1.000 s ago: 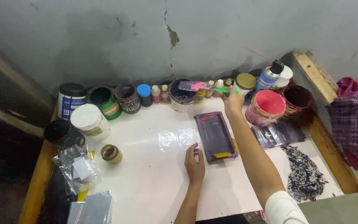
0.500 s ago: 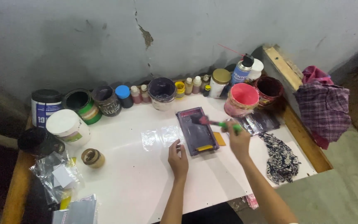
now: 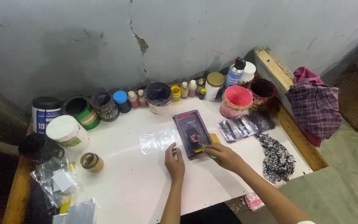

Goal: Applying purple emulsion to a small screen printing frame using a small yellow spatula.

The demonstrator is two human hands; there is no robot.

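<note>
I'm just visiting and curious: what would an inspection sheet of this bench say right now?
Surface: white table, wooden edges, paint smudges.
Job's things: dark printing frame lying flat; clear plastic sleeve beside it.
Clutter: row of paint jars and small bottles along the wall, pink tub, spray can, patterned rag, plastic bags at the left corner.
Hands: left hand flat on the table by the frame; right hand holds a green-handled tool at the frame's lower edge.
Cables: nothing seen.
Surroundings: cracked grey wall, checked cloth to the right.
</note>
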